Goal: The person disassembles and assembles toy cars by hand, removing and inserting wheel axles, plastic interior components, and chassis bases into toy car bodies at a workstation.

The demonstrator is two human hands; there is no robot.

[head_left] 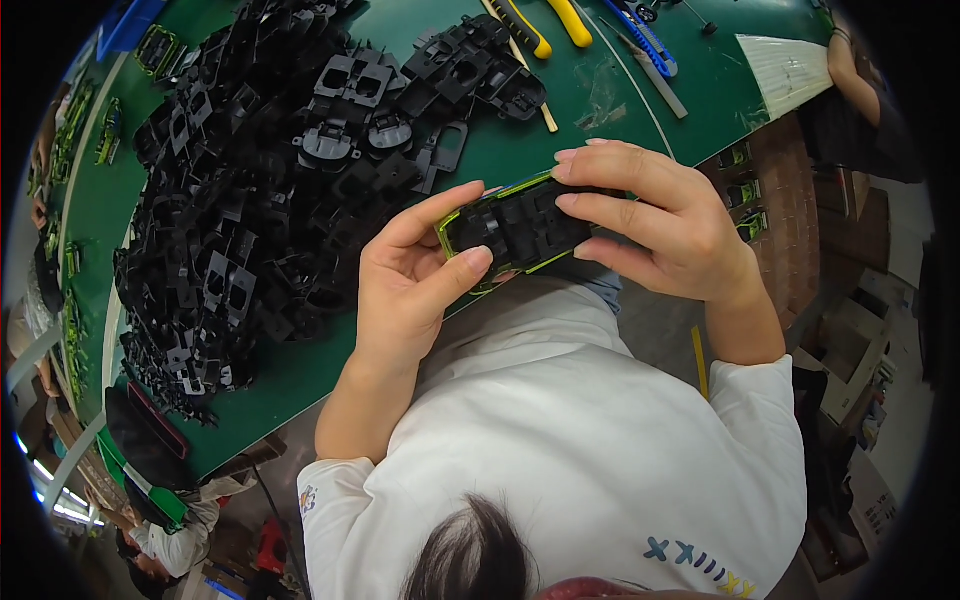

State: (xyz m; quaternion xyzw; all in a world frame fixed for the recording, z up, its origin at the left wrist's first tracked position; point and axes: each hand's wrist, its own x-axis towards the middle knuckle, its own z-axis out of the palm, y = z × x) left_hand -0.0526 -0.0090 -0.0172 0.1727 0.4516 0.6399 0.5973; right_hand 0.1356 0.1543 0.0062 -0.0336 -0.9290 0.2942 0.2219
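Over the near edge of the table I hold a lime-green toy car body (447, 238), its open side facing up. A black plastic interior piece (520, 228) sits inside it. My left hand (410, 270) grips the left end, with the thumb on the near rim and the fingers along the far side. My right hand (675, 215) is closed around the right end, its fingertips on the black piece and the far rim. The right end of the body is partly hidden by these fingers. Left of my hands lies a big heap of black plastic parts (240, 200).
Yellow-handled tools (570, 22), a blue utility knife (645, 40) and a thin stick (549, 118) lie on the green table (690, 130). Another person's arm (850, 75) rests by a pale sheet (785, 72). Green car bodies (743, 192) stand on brown cardboard at right.
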